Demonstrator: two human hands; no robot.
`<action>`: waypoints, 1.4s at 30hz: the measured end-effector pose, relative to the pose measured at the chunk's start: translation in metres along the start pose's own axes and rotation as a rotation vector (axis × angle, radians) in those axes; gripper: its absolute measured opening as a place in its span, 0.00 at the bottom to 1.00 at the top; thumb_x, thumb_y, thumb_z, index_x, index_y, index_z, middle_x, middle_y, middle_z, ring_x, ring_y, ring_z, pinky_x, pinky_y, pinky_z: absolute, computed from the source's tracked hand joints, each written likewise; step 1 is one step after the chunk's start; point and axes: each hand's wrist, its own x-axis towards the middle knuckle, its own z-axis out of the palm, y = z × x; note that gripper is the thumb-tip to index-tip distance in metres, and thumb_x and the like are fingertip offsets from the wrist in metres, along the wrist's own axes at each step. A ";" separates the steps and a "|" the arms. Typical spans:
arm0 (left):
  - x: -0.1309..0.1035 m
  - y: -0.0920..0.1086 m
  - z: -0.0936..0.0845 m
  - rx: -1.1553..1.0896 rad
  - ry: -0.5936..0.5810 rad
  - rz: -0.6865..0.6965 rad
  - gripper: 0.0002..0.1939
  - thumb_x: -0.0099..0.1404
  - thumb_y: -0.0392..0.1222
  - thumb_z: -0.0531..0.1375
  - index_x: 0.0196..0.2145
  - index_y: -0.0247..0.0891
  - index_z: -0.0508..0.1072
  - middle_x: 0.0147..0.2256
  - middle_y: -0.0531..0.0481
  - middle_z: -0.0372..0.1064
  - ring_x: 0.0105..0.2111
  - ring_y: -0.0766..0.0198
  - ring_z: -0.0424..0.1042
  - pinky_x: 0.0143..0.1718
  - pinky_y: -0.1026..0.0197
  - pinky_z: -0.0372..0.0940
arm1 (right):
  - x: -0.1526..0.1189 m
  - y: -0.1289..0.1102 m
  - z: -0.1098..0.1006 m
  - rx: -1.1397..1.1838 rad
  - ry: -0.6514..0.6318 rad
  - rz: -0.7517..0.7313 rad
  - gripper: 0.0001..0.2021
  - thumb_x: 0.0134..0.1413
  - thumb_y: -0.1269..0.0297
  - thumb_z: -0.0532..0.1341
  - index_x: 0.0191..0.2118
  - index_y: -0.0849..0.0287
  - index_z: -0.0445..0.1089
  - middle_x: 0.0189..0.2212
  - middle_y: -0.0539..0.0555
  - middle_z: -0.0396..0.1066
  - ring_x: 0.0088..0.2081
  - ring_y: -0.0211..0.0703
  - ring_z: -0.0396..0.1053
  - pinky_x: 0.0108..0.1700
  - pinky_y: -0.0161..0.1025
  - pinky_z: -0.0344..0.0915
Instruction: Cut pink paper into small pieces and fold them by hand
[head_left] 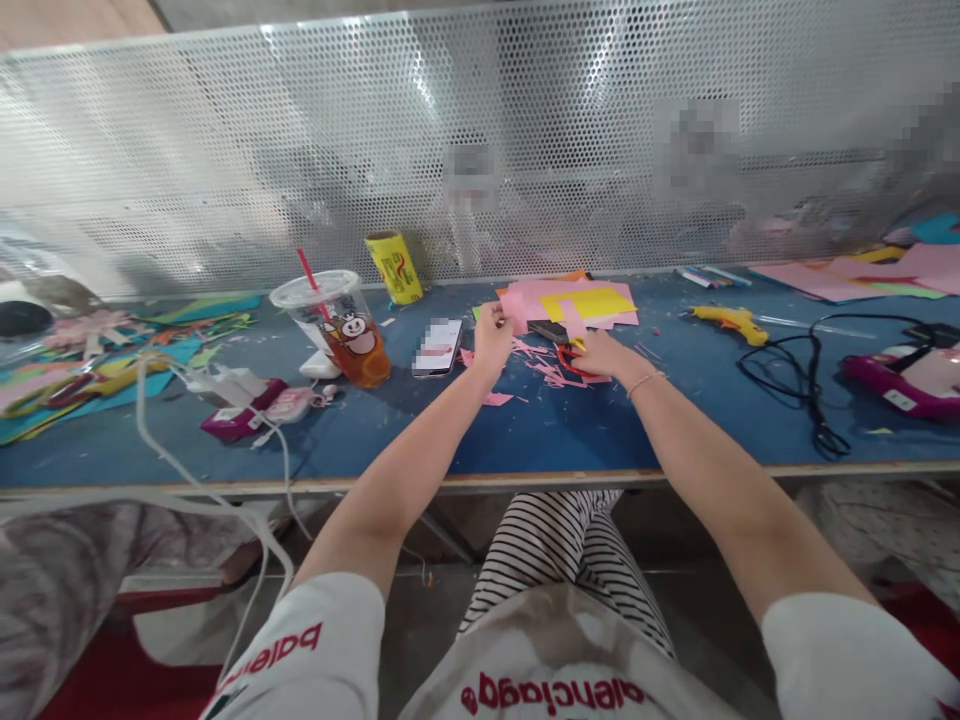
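Perforated metal panelling [337, 130] closed off the back of the blue bench [420, 430], and through the head view I read its top from left to right. Green and blue sheets [225, 308] lay at the far left, then a purple power strip [240, 420] with white plugs, a lidded cup [352, 335] of amber drink, a yellow tube [397, 268] standing behind it, and a phone [437, 350]. Beside the phone, the left hand [493, 338] had its fingers pinching a small piece of pink paper [514, 308] in front of the stacked sheets [589, 303]. I judged that paper nearly weightless, limp and easy to crease or tear, best taken lightly near an edge, clear of the blades. Pink scraps [551, 374] littered the bench between the hands. Just right of them, the right hand [602, 357] had its fingers curled around the orange handles of the scissors [556, 333], whose dark blades pointed toward the left hand. They looked stiff and heavier than the paper, sound to grip only by the handles; I could not tell how far the blades were parted. Farther right lay pens [712, 278], a yellow glue gun [731, 323] and a looped black cable [814, 400].
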 end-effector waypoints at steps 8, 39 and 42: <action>0.001 -0.004 0.003 -0.275 -0.047 -0.109 0.04 0.50 0.34 0.60 0.26 0.34 0.67 0.21 0.55 0.64 0.21 0.73 0.62 0.25 0.67 0.59 | 0.006 -0.004 0.000 0.007 0.008 0.089 0.21 0.46 0.54 0.56 0.42 0.62 0.72 0.41 0.66 0.73 0.41 0.57 0.72 0.35 0.41 0.64; -0.005 0.023 0.004 -0.562 0.074 -0.161 0.03 0.52 0.32 0.59 0.27 0.34 0.67 0.26 0.51 0.70 0.29 0.67 0.74 0.42 0.59 0.69 | -0.013 -0.055 0.013 0.988 0.095 -0.237 0.21 0.47 0.41 0.55 0.32 0.56 0.59 0.26 0.47 0.58 0.29 0.35 0.59 0.29 0.34 0.62; -0.006 0.024 0.005 -0.568 0.080 -0.154 0.03 0.52 0.31 0.59 0.27 0.33 0.67 0.25 0.50 0.71 0.28 0.66 0.74 0.41 0.58 0.69 | -0.017 -0.057 0.010 0.982 0.114 -0.232 0.22 0.47 0.40 0.55 0.30 0.57 0.58 0.26 0.46 0.57 0.28 0.34 0.58 0.29 0.33 0.61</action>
